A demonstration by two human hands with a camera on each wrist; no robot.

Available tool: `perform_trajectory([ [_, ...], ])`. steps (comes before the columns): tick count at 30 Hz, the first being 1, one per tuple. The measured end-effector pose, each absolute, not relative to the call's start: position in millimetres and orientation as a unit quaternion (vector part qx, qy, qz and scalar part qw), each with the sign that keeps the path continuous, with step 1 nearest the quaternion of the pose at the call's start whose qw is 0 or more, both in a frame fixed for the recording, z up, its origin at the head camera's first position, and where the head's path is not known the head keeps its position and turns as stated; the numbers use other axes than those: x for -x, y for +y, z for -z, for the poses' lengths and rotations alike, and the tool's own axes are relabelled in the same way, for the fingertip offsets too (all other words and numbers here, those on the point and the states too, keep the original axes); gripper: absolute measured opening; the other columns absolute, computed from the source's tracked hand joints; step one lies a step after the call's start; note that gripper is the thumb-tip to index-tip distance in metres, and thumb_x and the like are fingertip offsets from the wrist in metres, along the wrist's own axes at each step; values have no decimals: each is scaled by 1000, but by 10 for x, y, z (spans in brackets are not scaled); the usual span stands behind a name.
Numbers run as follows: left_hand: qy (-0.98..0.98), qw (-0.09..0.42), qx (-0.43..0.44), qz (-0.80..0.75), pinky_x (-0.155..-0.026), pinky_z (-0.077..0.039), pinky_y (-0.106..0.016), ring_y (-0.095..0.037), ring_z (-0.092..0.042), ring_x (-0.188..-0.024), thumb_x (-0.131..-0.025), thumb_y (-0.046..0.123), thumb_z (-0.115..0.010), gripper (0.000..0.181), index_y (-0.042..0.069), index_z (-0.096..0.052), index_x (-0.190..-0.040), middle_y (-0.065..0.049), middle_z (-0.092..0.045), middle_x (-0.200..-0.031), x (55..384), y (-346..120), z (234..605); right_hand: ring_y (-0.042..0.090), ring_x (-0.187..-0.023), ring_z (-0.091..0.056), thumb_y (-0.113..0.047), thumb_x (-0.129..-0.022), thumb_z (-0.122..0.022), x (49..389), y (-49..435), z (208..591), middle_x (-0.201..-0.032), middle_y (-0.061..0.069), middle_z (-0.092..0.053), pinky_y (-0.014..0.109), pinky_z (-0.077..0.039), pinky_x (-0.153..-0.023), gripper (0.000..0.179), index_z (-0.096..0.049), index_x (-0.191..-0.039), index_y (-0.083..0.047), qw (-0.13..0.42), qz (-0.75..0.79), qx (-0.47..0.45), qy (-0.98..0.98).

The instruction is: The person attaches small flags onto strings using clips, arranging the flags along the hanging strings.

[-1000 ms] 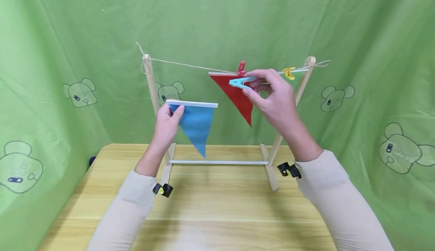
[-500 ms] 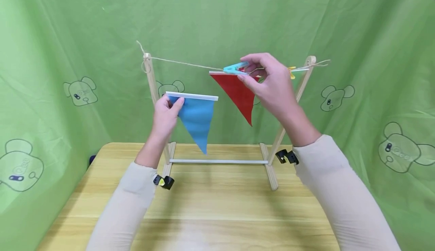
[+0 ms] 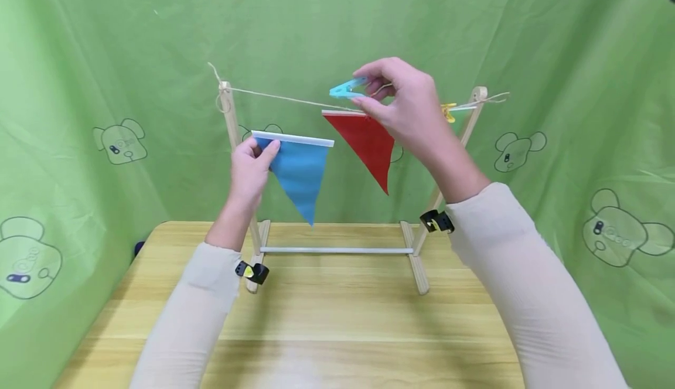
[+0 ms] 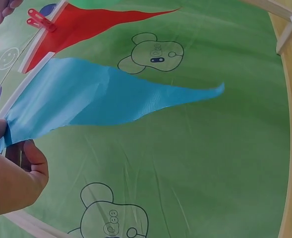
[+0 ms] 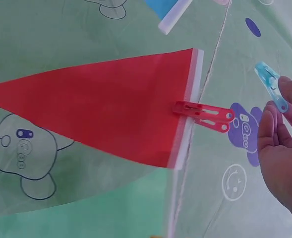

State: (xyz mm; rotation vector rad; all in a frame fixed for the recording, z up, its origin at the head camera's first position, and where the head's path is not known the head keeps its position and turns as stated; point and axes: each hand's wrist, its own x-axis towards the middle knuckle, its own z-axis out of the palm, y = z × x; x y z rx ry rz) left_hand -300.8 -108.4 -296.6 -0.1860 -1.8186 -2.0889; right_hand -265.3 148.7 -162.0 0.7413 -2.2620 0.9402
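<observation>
My left hand (image 3: 250, 169) pinches the left top corner of a blue triangular flag (image 3: 300, 175) by its white edge strip; the flag hangs point down, in front of and below the string (image 3: 285, 98). Between thumb and fingers, my right hand (image 3: 408, 102) holds a light blue clothespin (image 3: 344, 89), raised just above the string. Behind it, a red triangular flag (image 3: 366, 140) hangs at the string. A red clothespin (image 5: 205, 116) grips the red flag's white strip in the right wrist view; in the head view my right hand mostly hides it.
A wooden stand with a left post (image 3: 230, 119) and right post (image 3: 471, 122) carries the string above the wooden table (image 3: 316, 318). Near the right post sits a yellow clothespin (image 3: 449, 112), by a green flag (image 5: 126, 208). A white rod (image 3: 337, 251) joins the feet. Green printed cloth (image 3: 158, 37) surrounds everything.
My right hand has lifted the light blue clothespin from in front of the red flag to above the string, slightly leftward. My left hand has raised the blue flag toward the string.
</observation>
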Motion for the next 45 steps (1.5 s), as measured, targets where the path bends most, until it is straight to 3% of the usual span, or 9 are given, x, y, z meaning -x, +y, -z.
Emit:
perform_trajectory([
  [13,-617,192,73,759,-68,-51,-21,-11,-56,-80,-102,13,-65,14,2,-67,-109,1,-61,-88,3100,-1074,2869,16,-99,-60,-15,-94,-77,2762,1287,1439,-111,9,-65,26,-56,-94,30,-71,-121,-4,240,-285,-287,-882],
  [21,-613,199,71,761,-81,-53,-25,-12,-57,-88,-105,14,-59,10,5,-64,-106,0,-60,-94,3124,-1074,2781,21,-104,-58,-15,-94,-77,2834,1165,1376,-113,13,-63,32,-55,-97,30,-70,-121,-4,214,-263,-290,-895],
  [30,-610,198,66,765,-91,-53,-28,-13,-59,-95,-106,14,-57,13,4,-64,-110,-1,-63,-100,3150,-1065,2694,20,-105,-58,-17,-95,-76,2881,1067,1305,-115,11,-62,30,-52,-99,31,-69,-123,-4,197,-247,-279,-907],
  [45,-591,218,55,774,-95,-52,-31,-15,-59,-99,-106,13,-58,19,0,-65,-117,-4,-64,-106,3202,-1104,2598,17,-102,-59,-20,-94,-77,2981,893,1342,-114,9,-64,24,-52,-93,31,-72,-121,-4,184,-230,-275,-915],
])
